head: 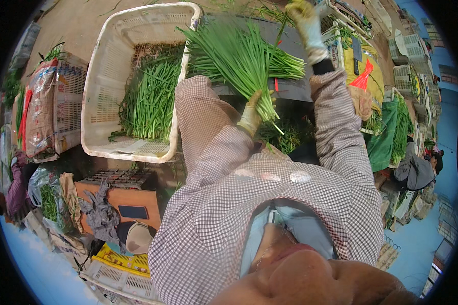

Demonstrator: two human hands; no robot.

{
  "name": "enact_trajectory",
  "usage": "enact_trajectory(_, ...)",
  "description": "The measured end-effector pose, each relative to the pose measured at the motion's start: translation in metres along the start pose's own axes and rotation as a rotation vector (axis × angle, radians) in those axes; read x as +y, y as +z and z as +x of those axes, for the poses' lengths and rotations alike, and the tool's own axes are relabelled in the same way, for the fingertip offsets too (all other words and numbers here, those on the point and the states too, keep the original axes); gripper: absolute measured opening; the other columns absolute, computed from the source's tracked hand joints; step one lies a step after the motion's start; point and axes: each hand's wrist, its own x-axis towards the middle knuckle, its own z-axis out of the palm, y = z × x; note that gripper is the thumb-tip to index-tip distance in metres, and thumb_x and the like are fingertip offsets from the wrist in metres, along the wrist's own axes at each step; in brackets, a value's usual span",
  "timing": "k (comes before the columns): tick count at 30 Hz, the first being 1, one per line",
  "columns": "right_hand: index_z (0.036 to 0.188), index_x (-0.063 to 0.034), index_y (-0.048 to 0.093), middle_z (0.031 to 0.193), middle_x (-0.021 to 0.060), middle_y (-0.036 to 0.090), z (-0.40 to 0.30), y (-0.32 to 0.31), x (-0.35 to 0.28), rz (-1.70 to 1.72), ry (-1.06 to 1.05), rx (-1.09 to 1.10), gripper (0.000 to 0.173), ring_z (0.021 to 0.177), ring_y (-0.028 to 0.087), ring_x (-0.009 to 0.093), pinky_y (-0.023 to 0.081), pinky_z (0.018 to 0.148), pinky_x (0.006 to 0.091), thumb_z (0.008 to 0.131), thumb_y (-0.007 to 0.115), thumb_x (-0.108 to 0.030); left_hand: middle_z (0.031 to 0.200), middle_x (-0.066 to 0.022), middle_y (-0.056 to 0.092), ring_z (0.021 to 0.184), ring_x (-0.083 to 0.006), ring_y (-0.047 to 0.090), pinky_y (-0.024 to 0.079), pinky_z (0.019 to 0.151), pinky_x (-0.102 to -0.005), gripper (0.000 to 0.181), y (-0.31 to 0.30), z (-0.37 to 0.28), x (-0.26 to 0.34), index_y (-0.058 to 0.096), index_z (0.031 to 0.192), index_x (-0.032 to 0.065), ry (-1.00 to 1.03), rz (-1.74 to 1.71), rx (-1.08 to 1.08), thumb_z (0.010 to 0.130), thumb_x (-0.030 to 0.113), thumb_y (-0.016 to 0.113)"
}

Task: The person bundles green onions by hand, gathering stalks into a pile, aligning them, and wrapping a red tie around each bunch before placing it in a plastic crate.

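My left hand [253,113], in a yellowed work glove, grips a bunch of garlic chives [236,63] near its pale stem ends. The leaves fan out to the upper left, over more chives [288,64] lying on a dark grey surface [229,89]. My right hand [304,19], gloved too and blurred, is raised at the top right beyond the surface. A thin green leaf [280,34] runs from its fingers down to the bunch. Loose green trimmings [286,133] lie in shadow below my left hand.
On the left stands a white plastic crate [89,114] holding chives [152,103]. A cleaver [356,55] and red plastic strips [362,75] lie on a yellow-covered crate [374,82] at right. A phone [133,212] and a cap [139,238] rest at lower left.
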Motion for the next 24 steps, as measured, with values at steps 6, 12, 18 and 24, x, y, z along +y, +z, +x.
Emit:
enact_trajectory(6,0.109,-0.0063,0.063,0.090,0.0033,0.064,0.145,-0.049,0.001,-0.175,0.004,0.171,0.022,0.078,0.056,0.014,0.046,0.067,0.0259,0.090,0.068,-0.017,0.122,-0.0194,0.064,0.101,-0.0302,0.067,0.059,0.084,-0.0469,0.049,0.009,-0.005,0.004,0.055,0.125,-0.0025,-0.039,-0.089,-0.043,0.094,0.036,0.060)
enact_trajectory(12,0.118,-0.0060,0.063,0.099,0.0116,0.067,0.128,-0.092,0.036,-0.408,0.165,-0.126,0.032,0.089,0.062,0.021,0.051,0.077,0.0337,0.094,0.066,-0.027,0.110,-0.0170,0.068,0.090,-0.0259,0.070,0.061,0.076,-0.0421,0.054,0.009,-0.004,0.005,0.055,0.126,-0.0001,-0.042,-0.022,-0.028,0.094,0.042,0.062)
enact_trajectory(18,0.123,-0.0051,0.062,0.101,0.0037,0.071,-0.081,-0.053,0.003,-0.313,0.440,-1.034,0.032,0.077,0.066,0.014,0.053,0.072,0.0300,0.100,0.052,-0.025,0.095,-0.0115,0.070,0.078,-0.0221,0.071,0.062,0.070,-0.0385,0.038,0.009,-0.006,0.008,0.062,0.116,0.0033,-0.046,-0.033,-0.050,0.090,0.030,0.071)
enact_trajectory(24,0.115,0.0002,0.060,0.088,0.0011,0.062,-0.174,-0.003,-0.080,0.439,1.077,-0.674,0.049,0.079,0.061,0.012,0.052,0.072,0.0290,0.090,0.069,-0.041,0.089,-0.0058,0.066,0.075,-0.0189,0.066,0.057,0.062,-0.0349,0.032,0.033,-0.029,0.004,0.061,0.107,0.0050,0.011,0.265,-0.026,0.087,0.026,0.074)
